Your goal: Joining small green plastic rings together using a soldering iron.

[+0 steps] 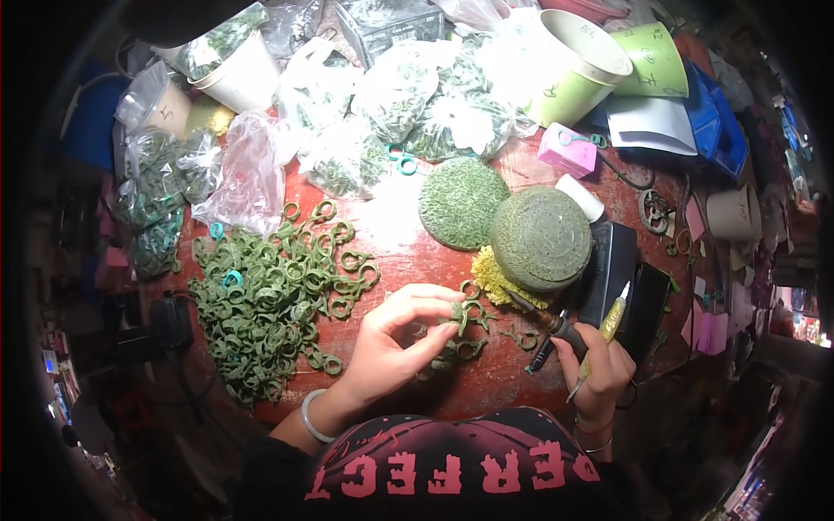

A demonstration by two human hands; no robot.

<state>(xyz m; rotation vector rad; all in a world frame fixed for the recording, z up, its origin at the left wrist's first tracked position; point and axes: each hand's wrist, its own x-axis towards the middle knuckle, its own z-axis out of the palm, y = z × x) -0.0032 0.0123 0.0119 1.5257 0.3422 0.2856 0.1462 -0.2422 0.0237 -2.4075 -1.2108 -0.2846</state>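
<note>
My left hand is closed in a pinch on a small green ring at its fingertips. A few more green rings lie just below and beside those fingers. My right hand grips a dark-handled tool like a soldering iron, its tip pointing toward the yellow sponge. Between the same fingers stands a slim yellow-green pen-like tool, with a thin point at its lower end. A large heap of green rings spreads left of my left hand.
A round green-topped disc and an upturned greenish round container stand mid-table. Clear bags of green pieces line the back. A black box, a pink block and pale buckets are at right.
</note>
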